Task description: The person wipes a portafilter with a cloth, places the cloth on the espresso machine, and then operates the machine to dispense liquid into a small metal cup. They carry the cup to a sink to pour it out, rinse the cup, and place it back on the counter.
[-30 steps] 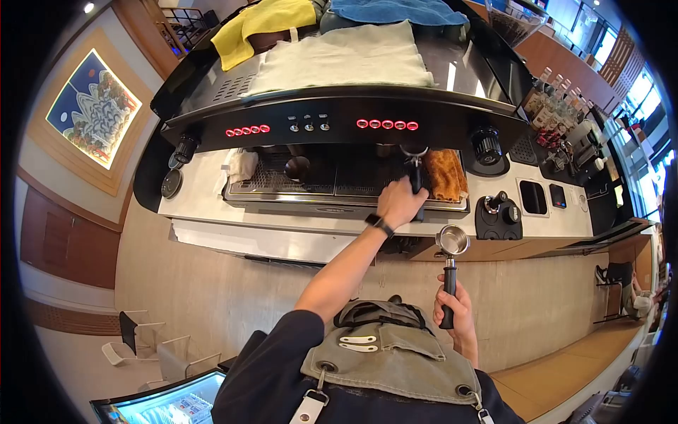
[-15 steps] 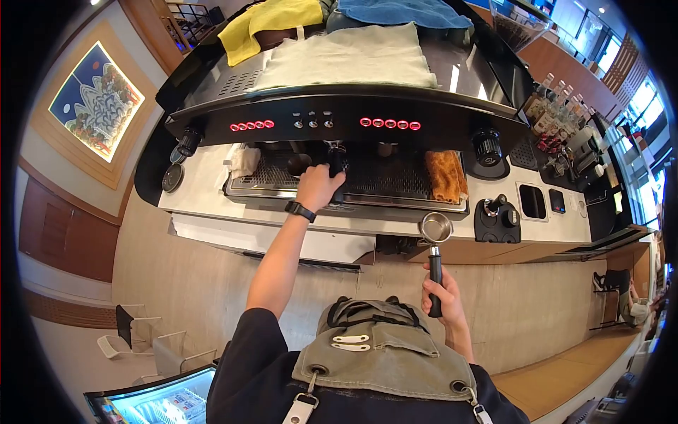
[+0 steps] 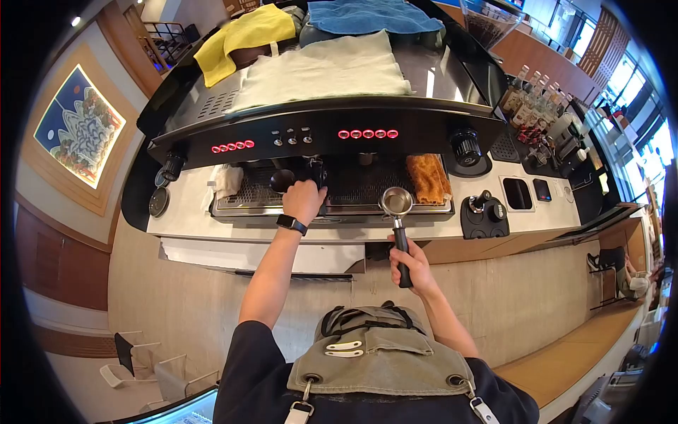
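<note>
My right hand (image 3: 415, 267) is wrapped round the black handle of a portafilter (image 3: 397, 203), whose metal basket faces up just in front of the espresso machine (image 3: 296, 127). With a dark watch on its wrist, my left hand (image 3: 305, 201) reaches to the machine's drip tray (image 3: 261, 205). Its fingers are closed round something dark below the brew group, mostly covered by the hand. Just left of these fingers is a small round black cup-like item (image 3: 282, 180). A brown cloth (image 3: 428, 179) lies on the tray's right end.
A white cloth (image 3: 227, 181) lies at the tray's left. On the right counter are a tamping stand (image 3: 484, 215), a knock-box opening (image 3: 518, 193) and several bottles (image 3: 526, 99). Yellow, white and blue cloths cover the machine top. A seated person (image 3: 627, 275) is far right.
The camera view has shifted, so the machine appears further left. My right hand has brought the portafilter closer to the machine and to my left hand. My left hand stays at the brew group.
</note>
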### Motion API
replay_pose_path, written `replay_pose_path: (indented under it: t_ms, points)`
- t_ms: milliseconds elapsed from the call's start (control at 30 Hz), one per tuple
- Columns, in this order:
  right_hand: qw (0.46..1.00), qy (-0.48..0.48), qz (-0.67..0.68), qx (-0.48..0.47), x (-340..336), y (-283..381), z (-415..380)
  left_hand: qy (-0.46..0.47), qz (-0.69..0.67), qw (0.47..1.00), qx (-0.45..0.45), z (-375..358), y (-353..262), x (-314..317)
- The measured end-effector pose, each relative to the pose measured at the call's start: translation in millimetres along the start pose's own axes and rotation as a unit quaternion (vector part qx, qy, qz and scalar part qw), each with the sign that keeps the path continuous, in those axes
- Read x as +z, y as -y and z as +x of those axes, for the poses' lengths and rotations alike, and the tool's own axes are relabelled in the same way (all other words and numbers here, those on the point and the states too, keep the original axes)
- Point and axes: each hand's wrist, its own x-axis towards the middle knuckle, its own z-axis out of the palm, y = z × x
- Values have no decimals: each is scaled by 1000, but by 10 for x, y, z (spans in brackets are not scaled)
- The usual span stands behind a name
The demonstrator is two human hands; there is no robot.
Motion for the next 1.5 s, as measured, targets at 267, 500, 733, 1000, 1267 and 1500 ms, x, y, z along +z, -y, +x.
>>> replay_pose_path:
  t_ms: [267,500,733,1000,1267,1500]
  points:
    - [1000,-10,-5,-5,173,-62,452,24,-84,994,66,-394,-293,-928]
    - [999,-26,45,-11,509,-54,688,-311,-51,872,373,162,-1221,-1769]
    - [997,-36,68,-22,707,75,855,-259,26,861,437,449,-1292,-1852]
    - [997,-58,28,-51,957,160,982,-257,-78,884,382,930,-934,-1876]
    - [996,-71,-13,-61,1179,275,967,-232,-118,894,365,885,-993,-1861]
    - [994,-91,-4,-60,1252,221,1070,-197,-180,897,353,892,-979,-1888]
